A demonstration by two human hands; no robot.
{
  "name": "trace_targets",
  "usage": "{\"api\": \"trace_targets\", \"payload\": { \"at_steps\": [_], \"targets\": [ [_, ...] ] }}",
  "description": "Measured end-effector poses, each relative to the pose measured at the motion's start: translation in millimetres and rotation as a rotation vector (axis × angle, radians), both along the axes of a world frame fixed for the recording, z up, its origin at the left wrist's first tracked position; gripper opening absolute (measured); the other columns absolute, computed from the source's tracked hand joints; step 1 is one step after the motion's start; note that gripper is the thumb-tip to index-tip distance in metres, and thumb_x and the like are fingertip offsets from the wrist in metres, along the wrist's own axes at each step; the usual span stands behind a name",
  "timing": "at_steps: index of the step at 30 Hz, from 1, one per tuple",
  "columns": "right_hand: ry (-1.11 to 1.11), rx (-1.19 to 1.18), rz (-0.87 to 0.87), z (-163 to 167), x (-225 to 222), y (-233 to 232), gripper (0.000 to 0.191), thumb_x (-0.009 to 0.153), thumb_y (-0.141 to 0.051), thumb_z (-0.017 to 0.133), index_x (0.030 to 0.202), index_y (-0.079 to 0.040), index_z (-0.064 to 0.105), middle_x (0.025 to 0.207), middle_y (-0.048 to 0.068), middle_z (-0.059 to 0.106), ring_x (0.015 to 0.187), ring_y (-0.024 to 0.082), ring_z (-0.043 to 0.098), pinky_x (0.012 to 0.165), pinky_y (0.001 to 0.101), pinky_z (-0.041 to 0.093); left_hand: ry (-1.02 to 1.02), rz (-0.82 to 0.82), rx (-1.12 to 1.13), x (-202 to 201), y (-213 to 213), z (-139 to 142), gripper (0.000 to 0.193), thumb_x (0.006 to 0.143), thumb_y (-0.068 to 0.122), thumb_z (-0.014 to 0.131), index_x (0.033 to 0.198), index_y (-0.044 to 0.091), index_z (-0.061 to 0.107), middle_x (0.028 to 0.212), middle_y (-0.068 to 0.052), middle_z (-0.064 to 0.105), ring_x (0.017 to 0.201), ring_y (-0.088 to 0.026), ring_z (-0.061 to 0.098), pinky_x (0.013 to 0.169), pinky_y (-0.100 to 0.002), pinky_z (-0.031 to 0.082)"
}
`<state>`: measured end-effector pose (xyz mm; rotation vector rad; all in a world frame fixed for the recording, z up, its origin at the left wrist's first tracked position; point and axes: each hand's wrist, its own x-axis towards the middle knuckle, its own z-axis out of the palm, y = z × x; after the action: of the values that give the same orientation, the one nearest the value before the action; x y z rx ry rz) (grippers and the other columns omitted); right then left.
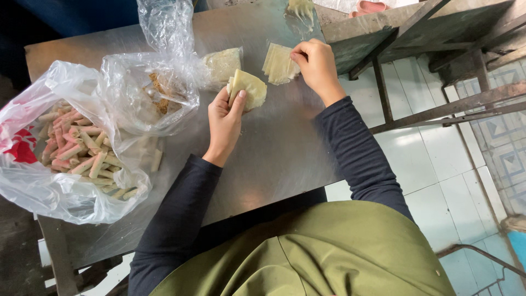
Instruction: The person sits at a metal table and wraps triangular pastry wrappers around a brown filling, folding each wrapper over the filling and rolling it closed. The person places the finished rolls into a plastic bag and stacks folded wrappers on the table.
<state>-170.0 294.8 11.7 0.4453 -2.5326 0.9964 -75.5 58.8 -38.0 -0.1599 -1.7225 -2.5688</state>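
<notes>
Head view: at upper centre, a folded pale wrapper (249, 87) is held in the closed fingers of the left hand (226, 123). Just right, the stack of wrappers (278, 63) on the metal surface (274, 148) is pinched by the right hand (316, 66). A bag of rolls (71, 148) is seen at left.

Two hands, three clear plastic bags (71, 164), one wrapper stack (279, 64), one held wrapper (249, 87), rolled sticks too many to count.

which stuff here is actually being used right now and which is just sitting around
In use: left hand holding a folded wrapper; right hand on the wrapper stack.

Lying about: bag of finished rolls; clear bag with crumbs; pale block in plastic; metal table.
</notes>
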Motion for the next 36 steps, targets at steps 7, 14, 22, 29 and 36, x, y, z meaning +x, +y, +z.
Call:
{"api": "trace_targets", "payload": {
  "at_steps": [7, 14, 22, 29, 36],
  "targets": [
    [0.135, 0.102, 0.006, 6, 4, 0, 0.020, 0.090, -0.012, 0.082, 0.105, -0.003, 0.074, 0.097, 0.012, 0.065, 0.087, 0.026, 0.064, 0.074, 0.0354, 0.051, -0.025, -0.073, 0.011, 0, -2, 0, 0.031, 0.108, 0.022, 0.061, 0.130, -0.001, 0.064, 0.112, -0.002, 0.072, 0.097, -0.006, 0.067, 0.086, -0.029, 0.058],
    [-0.179, -0.038, 0.618, 46, 47, -26, 0.027, 0.087, -0.014, 0.084, 0.109, -0.004, 0.071, 0.105, 0.006, 0.066, 0.094, 0.019, 0.062, 0.078, 0.0313, 0.052, -0.164, -0.323, 0.321, -1, -2, 6, 0.051, 0.109, 0.042, 0.041, 0.137, 0.001, 0.057, 0.129, -0.009, 0.068, 0.118, -0.017, 0.068, 0.106, -0.038, 0.056],
    [-0.287, -0.112, 0.599, 49, 53, -35, 0.007, 0.097, -0.004, 0.072, 0.103, -0.001, 0.074, 0.100, 0.005, 0.068, 0.091, 0.016, 0.065, 0.080, 0.0293, 0.053, -0.110, -0.355, 0.107, -1, -1, 3, 0.042, 0.103, 0.020, 0.062, 0.140, -0.001, 0.055, 0.129, -0.006, 0.065, 0.117, -0.012, 0.064, 0.102, -0.032, 0.053],
    [-0.386, -0.131, 0.506, 41, 59, -40, 0.009, 0.097, -0.004, 0.071, 0.097, 0.002, 0.064, 0.091, 0.006, 0.062, 0.080, 0.013, 0.059, 0.072, 0.0279, 0.050, -0.069, -0.193, -0.052, -4, 4, -9, 0.030, 0.107, 0.018, 0.060, 0.126, -0.004, 0.067, 0.106, -0.003, 0.073, 0.090, -0.006, 0.064, 0.078, -0.025, 0.053],
    [-0.531, -0.583, 0.348, 16, 37, -12, 0.012, 0.098, -0.004, 0.069, 0.107, 0.004, 0.072, 0.089, -0.004, 0.070, 0.080, 0.006, 0.062, 0.072, 0.0248, 0.053, -0.149, -0.175, -0.046, -3, 3, -5, 0.031, 0.106, 0.025, 0.059, 0.119, 0.000, 0.070, 0.101, 0.000, 0.074, 0.086, -0.004, 0.067, 0.073, -0.024, 0.056]
  ]
}}
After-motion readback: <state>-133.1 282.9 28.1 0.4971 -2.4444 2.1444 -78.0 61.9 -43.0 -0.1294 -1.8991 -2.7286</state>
